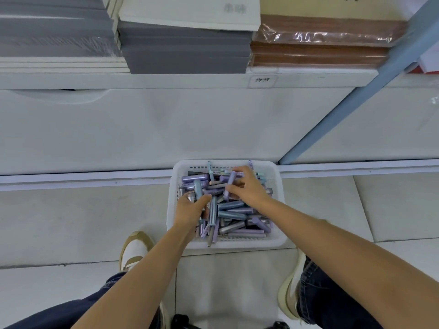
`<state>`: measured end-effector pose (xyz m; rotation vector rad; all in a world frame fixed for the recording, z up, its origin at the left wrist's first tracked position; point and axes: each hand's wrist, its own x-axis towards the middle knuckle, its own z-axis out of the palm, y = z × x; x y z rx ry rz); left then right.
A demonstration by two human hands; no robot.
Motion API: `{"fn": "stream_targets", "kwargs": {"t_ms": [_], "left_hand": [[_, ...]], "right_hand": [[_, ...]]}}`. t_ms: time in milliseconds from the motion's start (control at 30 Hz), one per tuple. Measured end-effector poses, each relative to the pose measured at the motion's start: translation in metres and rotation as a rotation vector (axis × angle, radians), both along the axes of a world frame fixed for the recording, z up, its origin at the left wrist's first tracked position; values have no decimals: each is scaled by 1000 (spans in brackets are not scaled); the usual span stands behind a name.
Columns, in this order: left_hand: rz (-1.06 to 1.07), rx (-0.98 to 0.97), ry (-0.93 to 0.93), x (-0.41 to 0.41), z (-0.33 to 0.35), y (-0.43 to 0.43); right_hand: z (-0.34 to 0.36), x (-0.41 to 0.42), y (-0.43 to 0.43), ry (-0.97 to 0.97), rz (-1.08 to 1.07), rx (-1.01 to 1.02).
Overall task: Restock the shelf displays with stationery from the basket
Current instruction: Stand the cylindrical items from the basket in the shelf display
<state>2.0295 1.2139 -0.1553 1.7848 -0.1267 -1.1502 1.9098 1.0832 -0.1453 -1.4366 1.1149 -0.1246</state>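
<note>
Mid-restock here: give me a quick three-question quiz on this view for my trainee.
1. True or false: the white basket stands on the floor.
2. What does the right hand grip? A) a lilac marker B) a notebook C) nothing
3. Fill in: the left hand grips markers inside the ____.
Key: 1 true; 2 A; 3 basket.

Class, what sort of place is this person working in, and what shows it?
Probably a stationery or book shop aisle: a white basket of pens sits on the tiled floor, wrapped stacks of paper or books fill the shelf above, and a handwritten label marks the shelf edge.
</note>
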Motion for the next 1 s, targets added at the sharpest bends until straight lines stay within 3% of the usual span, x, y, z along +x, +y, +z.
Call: {"fn": "stream_targets", "kwargs": {"t_ms": [133, 267, 400, 600, 833, 1000], "left_hand": [[-63, -28, 96, 0, 25, -15], [-33, -256, 157, 4, 75, -31], [14, -426, -43, 12, 132, -38], [-1, -545, -243, 19, 213, -41], [-100, -667, -317, 12, 296, -40], [-225, -802, -290, 2, 356, -39]], "right_hand": [[48, -1, -16, -193, 43, 58], [98, 0, -27, -343, -53, 45], [145, -2, -35, -451, 26, 10], [212, -4, -30, -365, 404, -65], [291, -3, -11, -615, 160, -393], [347, -5, -2, -760, 67, -373]]}}
